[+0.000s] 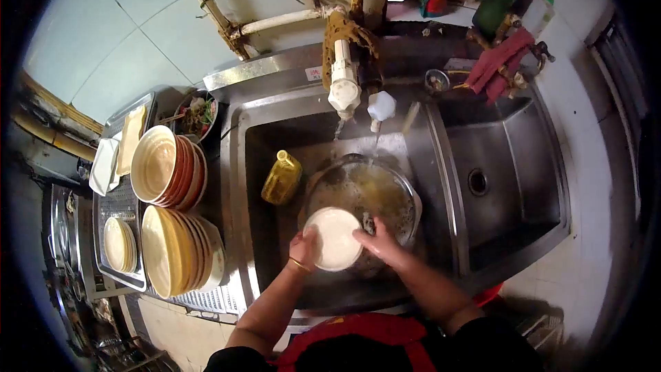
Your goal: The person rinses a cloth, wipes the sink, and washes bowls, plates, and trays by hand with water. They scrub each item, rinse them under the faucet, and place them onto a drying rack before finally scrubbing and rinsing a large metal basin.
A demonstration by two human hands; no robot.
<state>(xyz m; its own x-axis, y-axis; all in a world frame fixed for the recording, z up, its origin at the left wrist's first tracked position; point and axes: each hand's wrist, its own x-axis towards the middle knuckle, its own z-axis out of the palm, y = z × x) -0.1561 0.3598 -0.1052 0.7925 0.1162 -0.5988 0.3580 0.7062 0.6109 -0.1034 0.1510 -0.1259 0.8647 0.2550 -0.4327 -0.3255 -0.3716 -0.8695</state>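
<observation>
**One bowl in both hands, stacks waiting to the left**

The left hand grasps a pale bowl by its left edge, and the right hand has it by the opposite edge. The bowl is above the near part of a metal basin of cloudy, sudsy water, inside the sink. A small dark-and-white item shows by the right fingers, too unclear to name.

Ahead of the grip, water runs from the white tap and the smaller tap. A yellow bottle stands ahead and to the left.

As for progress, this one bowl is in hand. Farther left, outside the sink, are the red stack, the yellow stack and small dishes; whether these are washed cannot be told. Beyond them, a plate bears food scraps, so it looks unwashed. What lies under the suds is hidden, so the full count left is unclear.
</observation>
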